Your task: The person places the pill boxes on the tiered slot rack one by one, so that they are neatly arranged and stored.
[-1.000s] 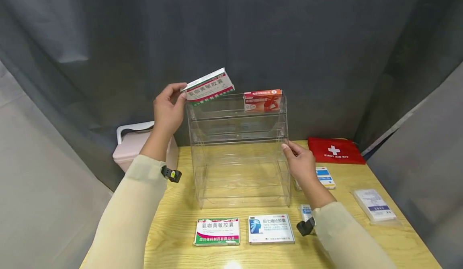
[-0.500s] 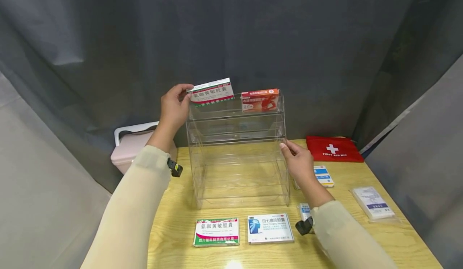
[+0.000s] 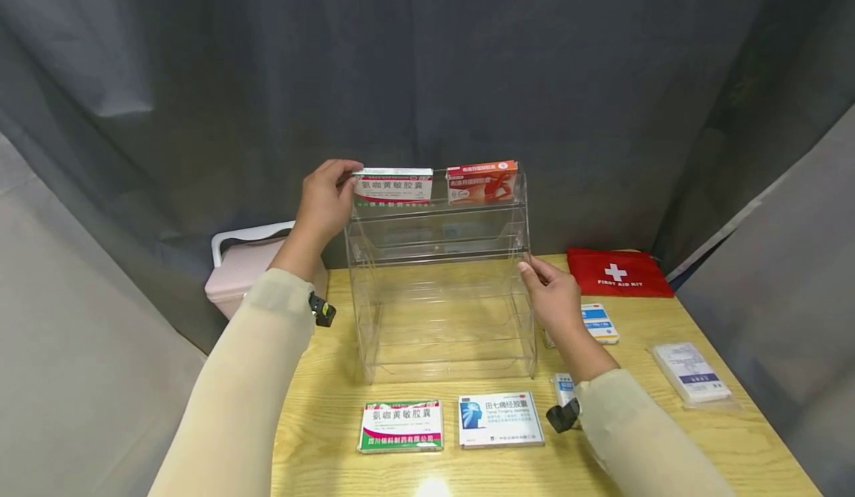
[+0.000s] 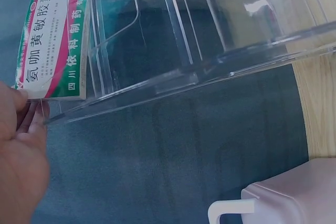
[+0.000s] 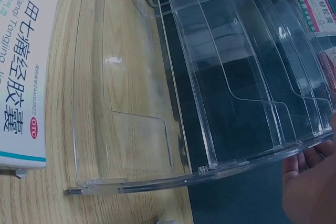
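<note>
Through the left wrist camera I'm seeing the left hand point(image 4: 22, 156) pinching the near end of a white, green and pink medicine box point(image 4: 56, 40). The box is sitting at one end of a clear plastic rack point(image 4: 181, 76), whose side edge is running slantwise across my view. Dark cloth point(image 4: 173, 150) is hanging behind, wooden table point(image 4: 319, 108) is showing at right, and a pale pink case point(image 4: 310, 192) with a white handle point(image 4: 236, 206) is filling the lower right corner.

The box point(image 3: 394, 187) at the rack's point(image 3: 437, 262) top-left corner says “氨咖黄敏胶囊”; the pouch point(image 3: 620, 274) by the table's point(image 3: 320, 423) back edge, “FIRST AID KIT”.
</note>
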